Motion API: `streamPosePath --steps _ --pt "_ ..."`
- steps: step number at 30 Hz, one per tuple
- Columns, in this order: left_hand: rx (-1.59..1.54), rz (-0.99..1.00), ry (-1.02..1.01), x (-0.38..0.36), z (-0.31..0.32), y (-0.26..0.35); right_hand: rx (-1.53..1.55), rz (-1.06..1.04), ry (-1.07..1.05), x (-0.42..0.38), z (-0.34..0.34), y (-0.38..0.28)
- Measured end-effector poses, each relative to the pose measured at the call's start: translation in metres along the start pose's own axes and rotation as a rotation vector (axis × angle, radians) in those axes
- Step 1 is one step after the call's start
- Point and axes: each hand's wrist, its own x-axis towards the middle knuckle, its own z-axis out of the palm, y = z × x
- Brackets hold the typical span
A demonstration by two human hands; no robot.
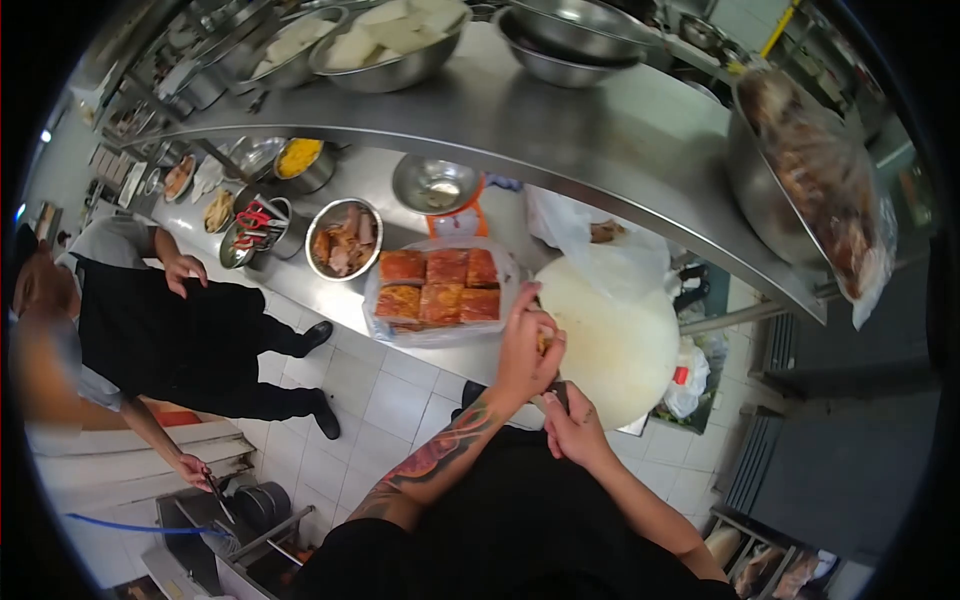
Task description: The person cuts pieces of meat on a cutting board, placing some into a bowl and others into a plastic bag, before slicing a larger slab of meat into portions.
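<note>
A round white cutting board [620,340] lies in front of me on the steel counter. My left hand [530,345] is at its left edge, fingers curled over a small brownish piece of meat [545,342] that they mostly hide. Just below it, my right hand [577,428] is closed around a knife [559,394]; only a short dark part of it shows. Left of the board, several blocks of browned roast meat [440,301] sit in a clear plastic-lined tray [510,262].
A steel bowl of cut meat [343,240] and an orange scale [458,221] bearing a steel bowl [432,183] stand farther left. A steel shelf [480,120] crosses above the counter. A person in a black apron [165,330] stands at left. A plastic bag [600,250] overlaps the board's back edge.
</note>
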Motion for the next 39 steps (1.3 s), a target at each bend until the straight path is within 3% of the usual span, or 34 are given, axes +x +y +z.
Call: streamPosePath --steps 3,4,5,6,8,10,11,12,13,14,17,18,22,23,24,26,27,29,32,35,37,39 --pt "0.228 0.117 0.213 0.037 -0.081 -0.027 -0.246 -0.182 -0.158 0.038 0.055 -0.041" --pt "0.268 0.101 0.322 0.047 -0.107 -0.047 -0.329 -0.230 -0.201 0.060 0.076 -0.053" --pt "0.048 -0.076 0.417 0.054 -0.132 -0.075 -0.344 -0.323 -0.243 0.085 0.102 -0.063" --pt "0.117 -0.078 0.461 0.064 -0.166 -0.103 -0.356 -0.415 -0.281 0.108 0.127 -0.075" --pt "0.271 0.007 0.551 0.095 -0.231 -0.159 -0.433 -0.275 -0.371 0.136 0.163 -0.110" --pt "0.217 -0.026 0.542 0.111 -0.276 -0.217 -0.412 -0.209 -0.352 0.151 0.175 -0.116" --pt "0.255 -0.154 0.432 0.117 -0.289 -0.229 -0.394 -0.142 -0.334 0.156 0.180 -0.115" --pt "0.290 -0.282 0.319 0.121 -0.300 -0.245 -0.390 -0.142 -0.325 0.154 0.176 -0.108" --pt "0.267 -0.297 0.299 0.116 -0.309 -0.286 -0.378 -0.172 -0.277 0.144 0.162 -0.094" --pt "0.261 -0.294 0.290 0.117 -0.312 -0.290 -0.366 -0.202 -0.226 0.132 0.145 -0.079" --pt "-0.079 -0.244 0.482 0.108 -0.303 -0.288 -0.364 -0.242 -0.028 0.077 0.079 -0.034" --pt "0.007 -0.193 0.496 0.104 -0.306 -0.300 -0.383 -0.276 0.052 0.060 0.053 -0.012" --pt "-0.078 -0.097 0.563 0.092 -0.246 -0.217 -0.502 -0.305 0.470 -0.022 -0.021 0.023" --pt "-0.130 -0.127 0.469 0.085 -0.216 -0.193 -0.616 -0.167 0.542 -0.040 -0.032 0.012" --pt "-0.177 -0.157 0.378 0.079 -0.180 -0.164 -0.679 -0.212 0.635 -0.047 -0.044 0.022" --pt "-0.128 -0.060 -0.064 0.076 -0.121 -0.116 -0.780 -0.141 0.678 -0.055 -0.061 0.028" --pt "-0.046 0.097 -0.189 0.081 -0.081 -0.095 -0.780 -0.138 0.690 -0.053 -0.069 0.036" --pt "-0.129 0.170 -0.398 0.101 -0.014 -0.049 -0.957 -0.025 0.610 -0.041 -0.079 0.050" --pt "-0.096 0.213 -0.471 0.135 0.088 -0.058 -0.968 0.033 0.526 -0.033 -0.078 0.032" --pt "-0.055 0.168 -0.529 0.174 0.171 -0.119 -0.935 -0.007 0.464 -0.029 -0.087 0.028" --pt "0.606 0.195 -0.873 0.205 0.186 -0.138 -0.926 -0.033 0.435 -0.029 -0.097 0.032" --pt "0.722 0.556 -0.689 0.230 0.183 -0.185 -0.906 -0.065 0.378 -0.029 -0.112 0.039"
